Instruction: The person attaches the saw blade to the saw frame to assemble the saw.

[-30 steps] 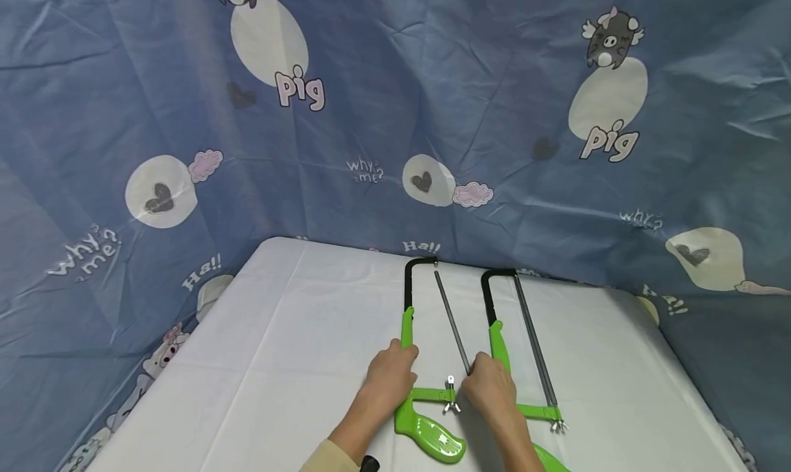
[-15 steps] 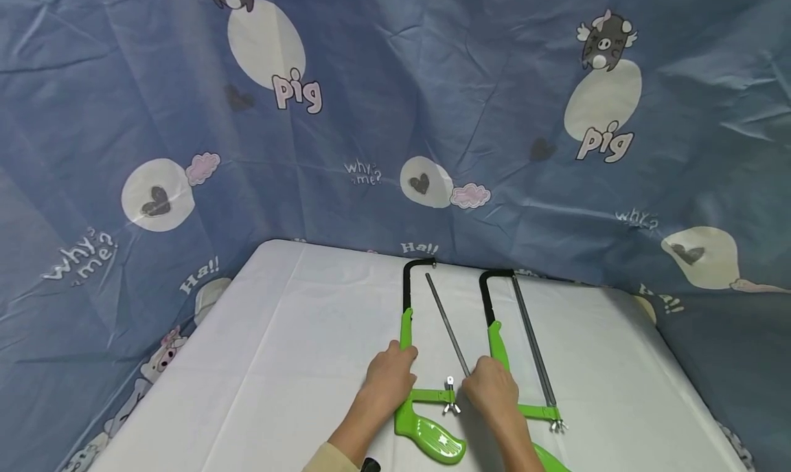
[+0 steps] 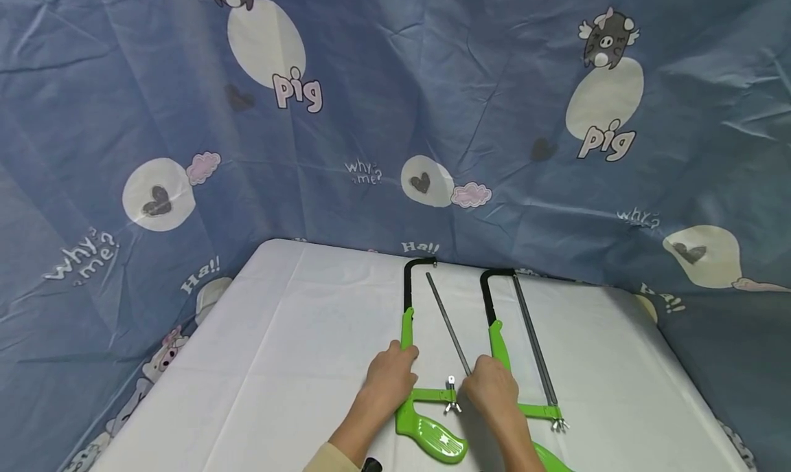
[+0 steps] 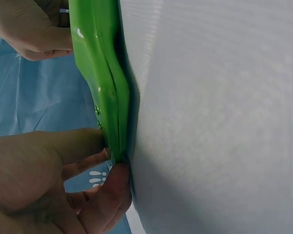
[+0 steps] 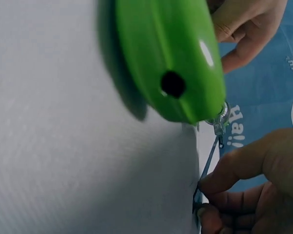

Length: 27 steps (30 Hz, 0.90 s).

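Observation:
Two green-and-black hacksaws lie side by side on a white-covered table. My left hand [image 3: 389, 377] grips the green frame of the left hacksaw [image 3: 437, 440], thumb and fingers pinching it in the left wrist view. A loose grey hacksaw blade [image 3: 448, 323] slants between the two frames. Its near end is pinched by my right hand [image 3: 492, 387], also visible in the right wrist view holding the thin blade [image 5: 207, 163]. The blade's far tip is apart from the left saw's black front arm [image 3: 408, 286]. A wing nut [image 3: 452, 409] sits on the left saw's near bracket.
The right hacksaw [image 3: 500, 348] has a blade [image 3: 535, 341] fitted along it and lies partly under my right forearm. A blue printed cloth [image 3: 346, 121] hangs behind the table [image 3: 296, 362]. A small black object [image 3: 371, 465] shows at the bottom edge.
The loose blade's far tip has swung slightly left, toward the left saw's frame. Both hands have stayed nearly in place, and the saws have not visibly moved.

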Motion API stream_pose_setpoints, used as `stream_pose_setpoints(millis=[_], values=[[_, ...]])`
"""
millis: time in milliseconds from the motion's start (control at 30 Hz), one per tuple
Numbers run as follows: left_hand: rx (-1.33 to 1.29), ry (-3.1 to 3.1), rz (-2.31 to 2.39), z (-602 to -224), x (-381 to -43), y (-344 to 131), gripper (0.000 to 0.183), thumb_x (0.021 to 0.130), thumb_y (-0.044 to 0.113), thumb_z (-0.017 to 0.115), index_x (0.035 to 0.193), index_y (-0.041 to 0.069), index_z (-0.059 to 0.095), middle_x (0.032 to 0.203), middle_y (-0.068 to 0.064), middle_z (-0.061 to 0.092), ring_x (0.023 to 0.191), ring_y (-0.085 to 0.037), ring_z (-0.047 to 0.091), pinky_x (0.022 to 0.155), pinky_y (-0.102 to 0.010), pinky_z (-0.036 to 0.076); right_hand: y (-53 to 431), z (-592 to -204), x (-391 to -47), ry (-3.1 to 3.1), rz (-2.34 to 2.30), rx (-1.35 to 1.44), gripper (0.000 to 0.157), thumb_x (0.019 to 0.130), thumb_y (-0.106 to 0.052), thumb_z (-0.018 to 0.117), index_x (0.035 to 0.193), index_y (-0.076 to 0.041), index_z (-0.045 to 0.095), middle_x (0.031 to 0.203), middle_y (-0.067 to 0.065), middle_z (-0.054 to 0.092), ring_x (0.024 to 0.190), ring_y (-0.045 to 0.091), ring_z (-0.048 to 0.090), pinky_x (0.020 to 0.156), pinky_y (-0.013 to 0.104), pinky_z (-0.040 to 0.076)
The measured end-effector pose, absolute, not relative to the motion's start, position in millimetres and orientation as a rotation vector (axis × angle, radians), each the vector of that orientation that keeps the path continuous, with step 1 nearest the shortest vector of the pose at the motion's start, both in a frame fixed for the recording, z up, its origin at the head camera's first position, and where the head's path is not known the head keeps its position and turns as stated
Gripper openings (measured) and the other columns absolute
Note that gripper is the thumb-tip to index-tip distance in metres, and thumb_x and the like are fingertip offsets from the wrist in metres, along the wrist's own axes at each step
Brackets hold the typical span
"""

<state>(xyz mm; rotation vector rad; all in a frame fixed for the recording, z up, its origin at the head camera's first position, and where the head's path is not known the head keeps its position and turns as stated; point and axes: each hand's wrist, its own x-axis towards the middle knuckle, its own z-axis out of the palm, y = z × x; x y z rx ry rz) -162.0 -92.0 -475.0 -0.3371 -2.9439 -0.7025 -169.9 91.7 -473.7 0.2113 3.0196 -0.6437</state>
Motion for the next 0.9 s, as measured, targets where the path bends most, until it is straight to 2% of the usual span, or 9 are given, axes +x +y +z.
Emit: stream_pose_setpoints(millis=[500,667,900], values=[[-0.343,-2.941,-0.696,-475.0,-163.3,-93.0,0.030,0.080,0.008,0.077,0.109,0.004,0.070,0.087,-0.016,0.060,0.060,-0.020,0.053,0.050,-0.028,0.042,93.9,-472.5,-171.8,3.015,-0.605,0.204,0.005,0.070,-0.004,0.065,0.070,-0.002,0.060,0.070,0.012,0.061,0.062,0.024,0.053,0.052,0.038,0.046],[-0.340,-2.943,-0.685,-474.0,-162.5,-93.9,0.031,0.080,0.008,0.078,0.110,0.005,0.070,0.088,-0.016,0.060,0.061,-0.021,0.054,0.052,-0.029,0.043,95.1,-471.8,-172.2,2.987,-0.624,0.218,0.005,0.071,-0.004,0.063,0.069,-0.003,0.059,0.071,0.012,0.061,0.062,0.024,0.054,0.051,0.036,0.044],[-0.335,-2.948,-0.701,-473.7,-162.0,-92.8,0.031,0.080,0.009,0.077,0.111,0.005,0.070,0.088,-0.016,0.061,0.061,-0.020,0.053,0.051,-0.028,0.043,94.6,-472.0,-173.0,2.992,-0.610,0.214,0.003,0.072,-0.002,0.062,0.072,0.001,0.061,0.071,0.013,0.061,0.062,0.025,0.054,0.052,0.037,0.045]])
